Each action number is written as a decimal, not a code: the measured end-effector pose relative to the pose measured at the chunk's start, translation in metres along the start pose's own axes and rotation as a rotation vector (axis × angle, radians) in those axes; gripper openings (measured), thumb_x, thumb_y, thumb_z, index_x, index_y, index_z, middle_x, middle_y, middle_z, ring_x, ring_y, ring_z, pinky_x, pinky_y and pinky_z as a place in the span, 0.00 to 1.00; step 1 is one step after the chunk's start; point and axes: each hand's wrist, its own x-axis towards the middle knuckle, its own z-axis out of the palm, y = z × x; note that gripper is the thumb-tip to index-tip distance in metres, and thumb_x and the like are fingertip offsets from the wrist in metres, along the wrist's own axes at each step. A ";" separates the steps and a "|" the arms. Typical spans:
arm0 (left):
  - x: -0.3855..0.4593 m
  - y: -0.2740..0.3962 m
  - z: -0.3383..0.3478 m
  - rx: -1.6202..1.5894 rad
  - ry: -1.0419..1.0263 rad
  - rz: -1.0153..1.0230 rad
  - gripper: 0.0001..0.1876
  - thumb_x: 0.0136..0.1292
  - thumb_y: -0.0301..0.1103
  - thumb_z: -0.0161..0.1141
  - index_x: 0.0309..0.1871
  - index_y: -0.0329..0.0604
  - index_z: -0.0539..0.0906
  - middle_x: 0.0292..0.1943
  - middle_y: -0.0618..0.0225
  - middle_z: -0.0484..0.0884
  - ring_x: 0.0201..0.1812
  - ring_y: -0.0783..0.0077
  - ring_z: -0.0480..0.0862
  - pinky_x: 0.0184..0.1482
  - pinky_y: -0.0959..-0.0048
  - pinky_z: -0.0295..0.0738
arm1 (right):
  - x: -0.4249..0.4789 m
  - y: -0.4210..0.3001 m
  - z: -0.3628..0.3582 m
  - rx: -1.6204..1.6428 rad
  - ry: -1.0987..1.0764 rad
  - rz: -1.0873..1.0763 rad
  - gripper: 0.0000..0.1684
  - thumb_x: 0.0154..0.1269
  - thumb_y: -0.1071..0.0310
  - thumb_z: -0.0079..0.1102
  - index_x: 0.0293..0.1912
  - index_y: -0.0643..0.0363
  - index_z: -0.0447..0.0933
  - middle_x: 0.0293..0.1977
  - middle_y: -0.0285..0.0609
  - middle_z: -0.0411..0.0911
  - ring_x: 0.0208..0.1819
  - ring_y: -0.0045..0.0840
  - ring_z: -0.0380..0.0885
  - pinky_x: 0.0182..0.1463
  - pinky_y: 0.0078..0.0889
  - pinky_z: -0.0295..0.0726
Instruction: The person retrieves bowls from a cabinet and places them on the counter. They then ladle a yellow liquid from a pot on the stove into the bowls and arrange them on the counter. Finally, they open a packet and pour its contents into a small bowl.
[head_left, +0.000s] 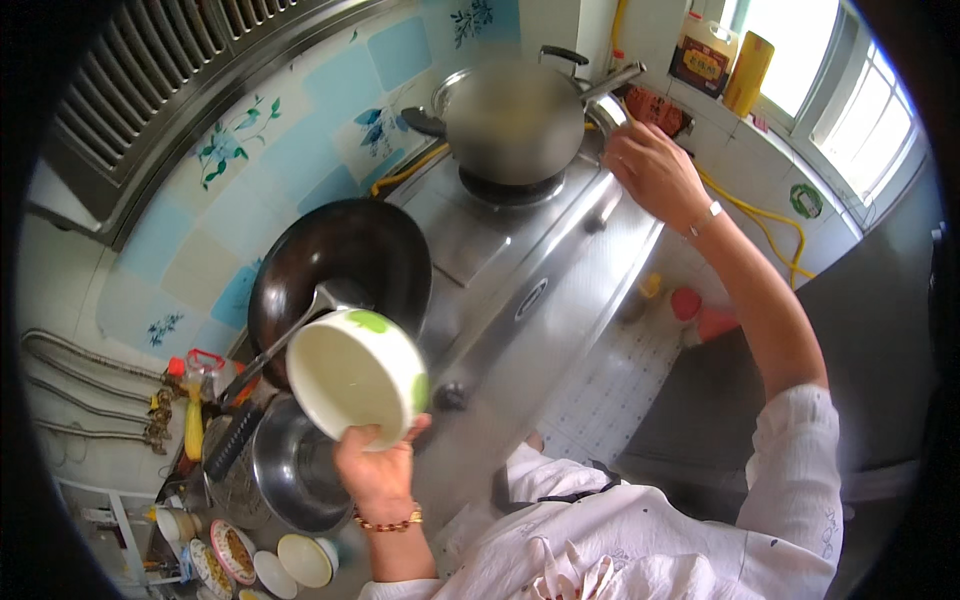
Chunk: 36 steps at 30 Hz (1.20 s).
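My left hand holds a white bowl with green patterns by its rim, thumb at the opening. The bowl is tilted, its pale inside facing me, in front of a dark wok. A metal spatula rests in the wok, partly hidden by the bowl. My right hand is closed at a shiny metal object whose kind I cannot tell, beside a metal pot on the far burner. The pot's upper part and contents are blurred.
A steel basin stands below the wok. Several dishes, including a white bowl, sit at lower left. A yellow hose runs along the right wall. A labelled jug stands on the windowsill; the range hood overhangs at upper left.
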 end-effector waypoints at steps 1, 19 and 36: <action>0.007 -0.012 0.016 -0.008 -0.025 -0.063 0.31 0.47 0.23 0.50 0.60 0.31 0.65 0.52 0.49 0.73 0.48 0.46 0.78 0.37 0.46 0.83 | 0.021 0.027 0.015 -0.143 0.021 -0.080 0.15 0.64 0.58 0.54 0.42 0.60 0.76 0.44 0.42 0.74 0.48 0.34 0.72 0.53 0.34 0.72; 0.123 -0.119 0.133 0.016 -0.277 -0.226 0.28 0.55 0.30 0.52 0.61 0.32 0.64 0.54 0.49 0.75 0.50 0.47 0.79 0.48 0.49 0.81 | 0.167 0.140 0.057 -0.521 -0.726 -0.072 0.11 0.60 0.61 0.55 0.36 0.54 0.81 0.39 0.43 0.82 0.47 0.33 0.80 0.46 0.34 0.78; 0.131 -0.165 0.173 0.108 -0.144 -0.026 0.26 0.61 0.32 0.51 0.63 0.37 0.61 0.55 0.49 0.73 0.47 0.50 0.81 0.44 0.54 0.84 | 0.183 0.155 0.054 -0.290 -0.829 -0.215 0.18 0.58 0.52 0.57 0.37 0.56 0.82 0.33 0.43 0.82 0.39 0.37 0.82 0.42 0.37 0.80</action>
